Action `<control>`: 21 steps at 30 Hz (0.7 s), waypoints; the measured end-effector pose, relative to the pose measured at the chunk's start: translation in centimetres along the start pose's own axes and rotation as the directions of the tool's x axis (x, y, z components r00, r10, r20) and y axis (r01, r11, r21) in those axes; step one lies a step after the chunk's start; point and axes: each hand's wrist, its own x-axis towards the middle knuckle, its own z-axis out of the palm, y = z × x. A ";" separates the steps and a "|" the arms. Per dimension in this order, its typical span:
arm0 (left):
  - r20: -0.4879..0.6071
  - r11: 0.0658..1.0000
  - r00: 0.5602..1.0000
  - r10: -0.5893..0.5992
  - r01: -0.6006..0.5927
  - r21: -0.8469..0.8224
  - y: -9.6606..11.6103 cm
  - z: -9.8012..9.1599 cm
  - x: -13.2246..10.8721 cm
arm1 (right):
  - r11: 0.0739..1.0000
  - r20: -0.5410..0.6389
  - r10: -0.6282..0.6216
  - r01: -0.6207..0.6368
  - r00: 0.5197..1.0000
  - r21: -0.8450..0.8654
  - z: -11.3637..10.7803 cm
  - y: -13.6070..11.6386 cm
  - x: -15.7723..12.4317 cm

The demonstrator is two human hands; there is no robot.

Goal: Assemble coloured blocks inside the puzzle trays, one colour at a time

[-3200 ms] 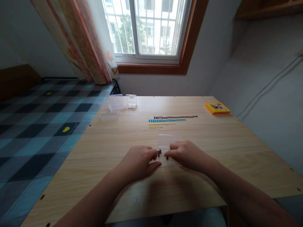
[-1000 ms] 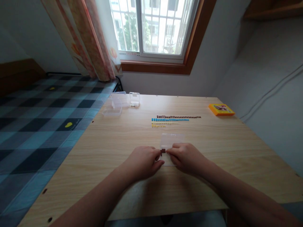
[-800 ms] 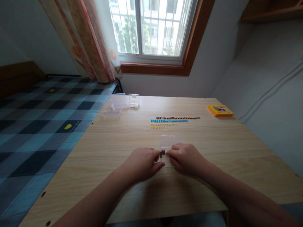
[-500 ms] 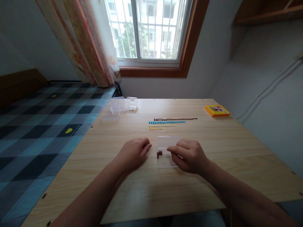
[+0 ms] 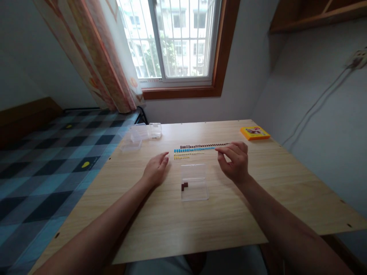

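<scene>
hidden / unclear: fingertips of the right hand (image 5: 233, 158) meet the right end of the blue row (image 5: 190, 150); cannot tell whether a piece is pinched there. the brown row (image 5: 197, 146) runs up to the same hand's knuckles, so its last pieces may be covered. the single pieces of the pale row (image 5: 195, 154) and yellow row (image 5: 181, 157) are too small to make out. both forearms are cut off by the lower edge; window (image 5: 186, 42) and shelf (image 5: 318, 19) are cut off above.

materials / shapes: clear plastic box (image 5: 197, 193) lies unfolded on the worktop (image 5: 160, 233), between and nearer the wearer than the hands, lid flat on the far side. in its near half, against the left wall, dark brown pieces (image 5: 183, 187) form a small stepped block; exact count unclear. worktop is pale wood grain, smooth. far left: clear containers (image 5: 137, 145), outlines overlapping. far right: flat orange case (image 5: 255, 133), printed top. bed (image 5: 86, 145) beside the worktop, checked cloth.

pose: left hand (image 5: 156, 168) rests just left of the rows, fingers extended and loosely apart from the thumb, nothing visible in it. right hand arched over the row ends, thumb and index drawn together, wrist bent inward.
</scene>
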 end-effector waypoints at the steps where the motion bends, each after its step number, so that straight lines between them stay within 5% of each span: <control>1: 0.017 1.000 1.000 0.019 -0.019 0.004 -0.1 0.0 0.7 | 1.000 -0.002 0.002 -0.002 1.000 0.004 0.1 0.0 0.0; 10: 0.121 0.988 0.981 0.152 -0.153 -0.003 -0.4 1.3 7.5 | 0.999 0.070 0.030 -0.032 0.997 0.034 0.7 0.2 -0.2; 16: 0.103 0.987 0.983 0.151 -0.155 0.033 -0.1 2.0 8.8 | 0.998 0.056 0.025 -0.028 0.998 0.053 0.8 0.6 -0.2; 21: -0.024 0.992 0.998 0.062 -0.060 0.109 -0.5 2.3 8.9 | 0.996 -0.016 -0.029 0.030 0.999 0.089 1.2 1.0 -0.2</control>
